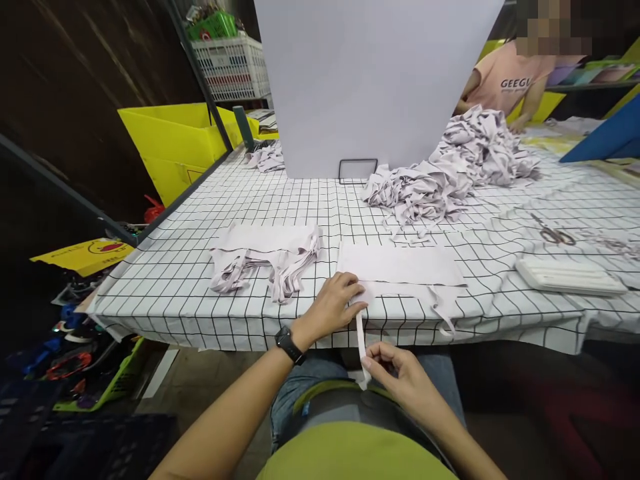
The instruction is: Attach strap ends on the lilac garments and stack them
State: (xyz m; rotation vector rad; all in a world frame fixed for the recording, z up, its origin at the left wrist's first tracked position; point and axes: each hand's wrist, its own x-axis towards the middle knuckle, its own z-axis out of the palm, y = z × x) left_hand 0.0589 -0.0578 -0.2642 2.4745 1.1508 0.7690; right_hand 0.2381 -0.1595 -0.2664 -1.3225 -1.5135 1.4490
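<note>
A pale pinkish fabric piece with straps lies flat at the table's front edge. My left hand, a dark watch on its wrist, is at the piece's lower left corner, fingers and thumb closed on the cloth. From that corner a narrow fabric strap hangs over the edge toward my lap. My right hand pinches this strap near its lower end, below the tabletop. A second strap lies loose at the piece's right side. To the left sits a neat stack of similar fabric pieces.
A large heap of crumpled fabric lies behind, beside an upright grey panel. Scissors and a white flat case are on the right. Yellow bins stand left. Another person is at the far right.
</note>
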